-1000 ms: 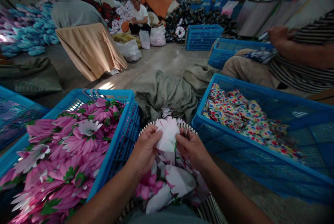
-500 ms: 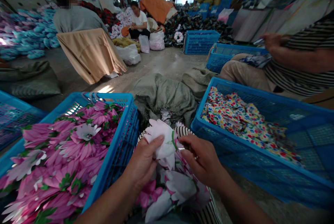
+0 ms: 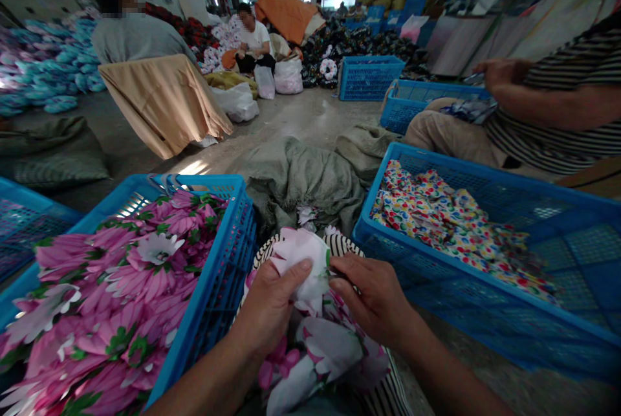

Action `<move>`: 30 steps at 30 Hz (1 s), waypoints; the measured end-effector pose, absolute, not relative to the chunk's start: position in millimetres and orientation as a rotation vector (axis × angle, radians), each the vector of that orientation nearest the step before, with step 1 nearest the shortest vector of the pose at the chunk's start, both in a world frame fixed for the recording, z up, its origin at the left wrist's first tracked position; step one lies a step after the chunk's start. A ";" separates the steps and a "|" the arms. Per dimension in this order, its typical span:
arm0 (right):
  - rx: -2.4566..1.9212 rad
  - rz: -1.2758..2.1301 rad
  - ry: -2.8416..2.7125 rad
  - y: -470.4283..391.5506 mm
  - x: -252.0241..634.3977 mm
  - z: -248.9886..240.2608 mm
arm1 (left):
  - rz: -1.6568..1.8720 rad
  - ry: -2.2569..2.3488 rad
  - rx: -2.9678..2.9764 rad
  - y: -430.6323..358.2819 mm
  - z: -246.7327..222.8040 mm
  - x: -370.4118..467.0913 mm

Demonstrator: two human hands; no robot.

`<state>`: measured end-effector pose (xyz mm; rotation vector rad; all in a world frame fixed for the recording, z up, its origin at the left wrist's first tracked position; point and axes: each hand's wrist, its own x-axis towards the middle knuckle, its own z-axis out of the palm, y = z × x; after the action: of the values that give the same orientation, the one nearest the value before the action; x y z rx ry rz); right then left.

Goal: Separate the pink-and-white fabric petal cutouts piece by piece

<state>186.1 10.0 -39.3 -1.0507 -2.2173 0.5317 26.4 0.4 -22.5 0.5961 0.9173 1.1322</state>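
Observation:
A pale pink-white fabric flower (image 3: 305, 257) with a green strip along its right edge is pinched in my left hand (image 3: 272, 303), thumb on top. My right hand (image 3: 371, 293) closes its thumb and fingertips on that green edge; whether a small tool is between them I cannot make out. Below both hands, more white and pink fabric flowers (image 3: 334, 345) lie over my lap on black-and-white striped cloth (image 3: 395, 390). To the left, a blue plastic crate (image 3: 242, 209) is heaped with pink fabric flowers (image 3: 140, 273) that have green leaves.
A second blue crate (image 3: 466, 267) on the right holds colourful printed fabric pieces (image 3: 451, 228). Grey-green sacks (image 3: 310, 173) lie ahead. A person in a striped top (image 3: 572, 92) sits at right, another by a cloth-draped chair (image 3: 160, 99). One more person (image 3: 255, 37) sits farther back.
The flower has turned slightly, its green edge now more upright, and my right fingertips have come in against it. The whole view has shifted a little.

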 end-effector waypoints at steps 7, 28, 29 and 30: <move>-1.029 0.582 -2.151 8.6 187.4 -40.2 | 1.113 0.937 0.589 -0.3 -21.6 27.7; -0.758 1.863 -1.189 26.4 179.0 -42.9 | 1.097 0.880 0.595 -2.9 -21.3 26.2; -0.756 1.856 -1.197 26.4 179.5 -43.1 | 1.090 0.875 0.596 -3.1 -20.8 26.5; -0.752 1.850 -1.205 26.4 179.9 -43.6 | 1.081 0.870 0.596 -3.4 -20.0 26.8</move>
<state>179.9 26.4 -43.6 -0.7519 -1.2049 1.8496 26.8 -3.4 -20.0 0.5962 0.8703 1.0814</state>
